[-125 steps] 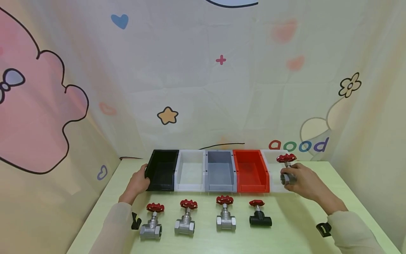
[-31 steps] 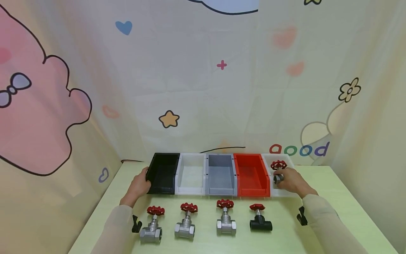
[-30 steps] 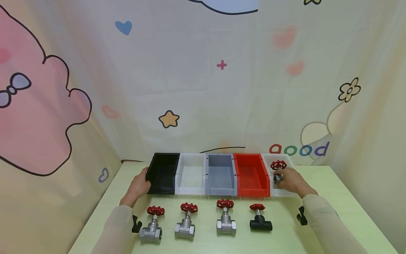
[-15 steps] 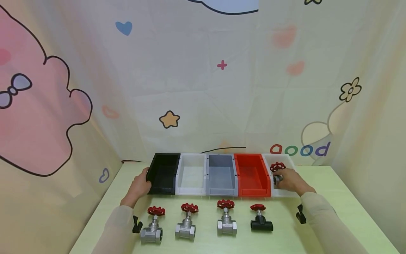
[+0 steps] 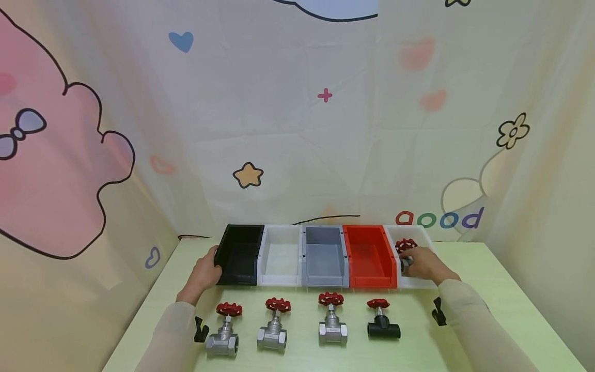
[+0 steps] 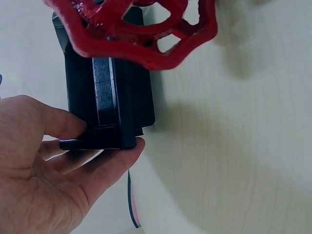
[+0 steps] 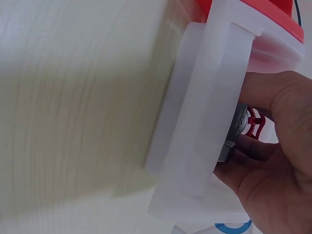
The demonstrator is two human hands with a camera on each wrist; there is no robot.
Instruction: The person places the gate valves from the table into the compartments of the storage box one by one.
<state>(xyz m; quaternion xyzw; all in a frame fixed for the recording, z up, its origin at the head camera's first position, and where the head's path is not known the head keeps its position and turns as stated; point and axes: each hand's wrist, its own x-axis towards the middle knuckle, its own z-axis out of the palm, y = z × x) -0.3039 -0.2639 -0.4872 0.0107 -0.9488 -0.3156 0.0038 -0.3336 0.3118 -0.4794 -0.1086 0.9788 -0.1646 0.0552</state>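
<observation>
At the left end of the bin row, my left hand [image 5: 203, 273] grips the side wall of a black bin [image 5: 239, 256]. In the left wrist view the thumb lies over the inside of the wall and the fingers are behind it. My right hand [image 5: 425, 264] reaches into the white bin [image 7: 195, 117] at the right end. It holds a gate valve [image 5: 406, 244] with a red handwheel by its metal body, low inside that bin. The hand hides much of the body; the wheel shows behind the fingers in the right wrist view.
Between the end bins stand another white bin [image 5: 281, 281], a grey bin [image 5: 324, 280] and a red bin [image 5: 372, 282]. In front stand metal gate valves [image 5: 223, 342], [image 5: 272, 336], [image 5: 332, 330] and a black-bodied valve [image 5: 383, 329]. A printed curtain [image 5: 297, 129] hangs behind the table [image 5: 153, 330].
My right hand has brought the valve from above the right white bin down into it, and lately shifts slightly left and lower. My left hand stays on the black bin.
</observation>
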